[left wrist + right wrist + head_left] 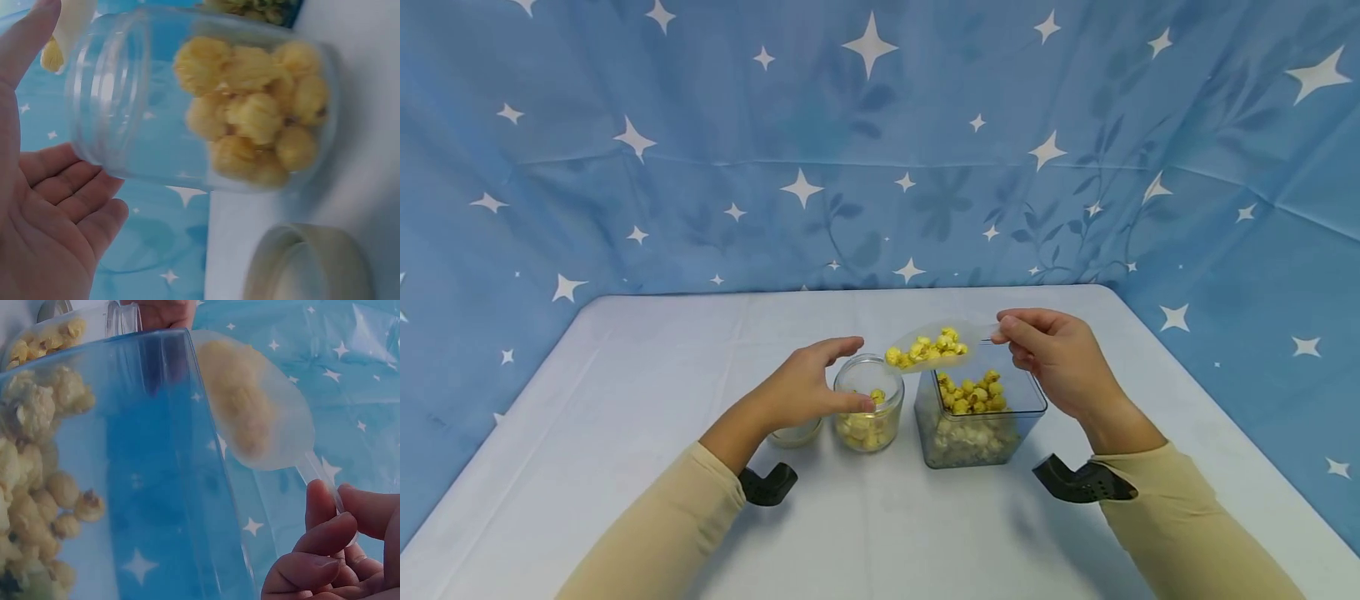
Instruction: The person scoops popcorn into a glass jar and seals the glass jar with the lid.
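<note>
My right hand (1060,354) pinches the handle of a translucent scoop (294,434) heaped with yellow popcorn (928,348). The scoop hangs level above the gap between a glass jar (891,410) and a clear square container (970,446), its tip near the jar's mouth. Popcorn fills the lower part of the container. In the left wrist view, more popcorn (256,115) lies in the bottom of the jar. Around the jar's rim my left hand (808,383) spreads its thumb and fingers; the fingertips are at the glass, and I cannot tell whether they touch it.
A round lid (312,262) lies on the white tablecloth (625,400) to the left of the jar, partly behind the left hand in the head view. Behind the table hangs a blue curtain (820,108) with white stars.
</note>
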Tool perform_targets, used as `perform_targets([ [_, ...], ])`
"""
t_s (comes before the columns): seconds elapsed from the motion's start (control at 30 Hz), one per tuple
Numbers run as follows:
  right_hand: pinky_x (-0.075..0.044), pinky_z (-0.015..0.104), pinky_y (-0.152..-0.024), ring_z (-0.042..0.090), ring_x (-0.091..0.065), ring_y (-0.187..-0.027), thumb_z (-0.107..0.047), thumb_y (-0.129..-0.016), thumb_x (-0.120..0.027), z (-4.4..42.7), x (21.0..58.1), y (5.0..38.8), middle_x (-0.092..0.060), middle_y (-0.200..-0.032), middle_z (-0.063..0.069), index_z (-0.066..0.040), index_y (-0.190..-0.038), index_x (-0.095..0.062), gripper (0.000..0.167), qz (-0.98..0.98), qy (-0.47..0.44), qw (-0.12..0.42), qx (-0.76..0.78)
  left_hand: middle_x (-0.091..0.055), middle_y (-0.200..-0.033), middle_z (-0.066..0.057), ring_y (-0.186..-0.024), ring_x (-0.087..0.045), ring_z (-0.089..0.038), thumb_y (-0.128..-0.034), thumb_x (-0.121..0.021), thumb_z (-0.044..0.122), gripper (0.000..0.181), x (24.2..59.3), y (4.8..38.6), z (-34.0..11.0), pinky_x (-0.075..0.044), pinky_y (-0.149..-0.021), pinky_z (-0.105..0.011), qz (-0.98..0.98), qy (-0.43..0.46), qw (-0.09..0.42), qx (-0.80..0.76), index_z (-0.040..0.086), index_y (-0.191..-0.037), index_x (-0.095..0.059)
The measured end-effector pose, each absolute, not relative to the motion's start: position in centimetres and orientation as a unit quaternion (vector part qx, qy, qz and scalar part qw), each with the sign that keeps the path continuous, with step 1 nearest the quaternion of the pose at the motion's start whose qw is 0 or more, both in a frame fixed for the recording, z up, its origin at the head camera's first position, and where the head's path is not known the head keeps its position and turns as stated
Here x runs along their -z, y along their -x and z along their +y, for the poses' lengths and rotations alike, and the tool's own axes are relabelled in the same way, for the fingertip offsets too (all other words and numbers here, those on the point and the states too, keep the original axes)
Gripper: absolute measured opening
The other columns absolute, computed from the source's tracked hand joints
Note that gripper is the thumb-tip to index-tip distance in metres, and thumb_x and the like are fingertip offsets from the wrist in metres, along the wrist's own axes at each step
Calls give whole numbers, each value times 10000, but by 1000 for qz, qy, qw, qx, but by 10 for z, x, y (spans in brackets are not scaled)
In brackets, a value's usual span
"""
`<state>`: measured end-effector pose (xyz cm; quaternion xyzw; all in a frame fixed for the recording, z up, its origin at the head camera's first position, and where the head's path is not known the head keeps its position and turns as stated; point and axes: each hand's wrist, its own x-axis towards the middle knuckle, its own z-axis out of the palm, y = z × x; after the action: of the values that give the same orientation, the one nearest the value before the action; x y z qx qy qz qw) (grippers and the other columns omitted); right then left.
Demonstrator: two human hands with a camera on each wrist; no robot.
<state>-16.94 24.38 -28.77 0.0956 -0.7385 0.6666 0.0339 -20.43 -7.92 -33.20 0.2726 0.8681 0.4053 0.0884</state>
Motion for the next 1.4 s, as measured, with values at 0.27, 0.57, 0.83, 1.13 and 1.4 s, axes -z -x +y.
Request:
perform_targets([
  [0.27, -400, 275, -628, 184, -477, -729, -236, -1032, -595, 231, 282, 168, -677, -900, 12, 88, -1229, -609, 379, -824, -86, 44, -558, -468, -1506, -72, -1356, -460, -310, -760, -870, 436, 937, 346, 204, -76, -386, -1092, -505, 867, -265, 86, -413, 88, -1516, -438],
  [0.57, -496, 237, -723, 222, -556, -897, -262, -1029, -600, 225, 279, 169, -707, -987, 100, 47, -1227, -640, 369, -852, -91, 58, -512, -510, -1469, -74, -1320, -505, -280, -753, -882, 428, 935, 349, 203, -75, -412, -1074, -482, 867, -262, 80, -417, 78, -1505, -449],
  [0.83, -525, 207, -828, 221, -602, -1000, -255, -1033, -593, 223, 276, 168, -713, -994, 120, 35, -1207, -661, 345, -859, -106, 69, -497, -527, -1453, -71, -1301, -522, -285, -761, -880, 418, 913, 349, 204, -76, -426, -1061, -478, 868, -263, 80, -413, 81, -1497, -459],
  [1.13, -528, 217, -806, 230, -594, -972, -245, -1034, -591, 222, 276, 168, -711, -988, 128, 37, -1191, -669, 332, -861, -111, 74, -492, -510, -1470, -66, -1323, -499, -293, -769, -876, 401, 897, 348, 204, -75, -405, -1079, -484, 868, -257, 87, -417, 85, -1499, -459],
  [1.4, -531, 220, -814, 245, -601, -985, -256, -1035, -590, 223, 276, 169, -714, -993, 122, 27, -1198, -669, 336, -862, -109, 74, -489, -523, -1457, -57, -1320, -501, -286, -761, -880, 399, 898, 349, 204, -76, -421, -1064, -484, 869, -254, 86, -416, 95, -1497, -464],
])
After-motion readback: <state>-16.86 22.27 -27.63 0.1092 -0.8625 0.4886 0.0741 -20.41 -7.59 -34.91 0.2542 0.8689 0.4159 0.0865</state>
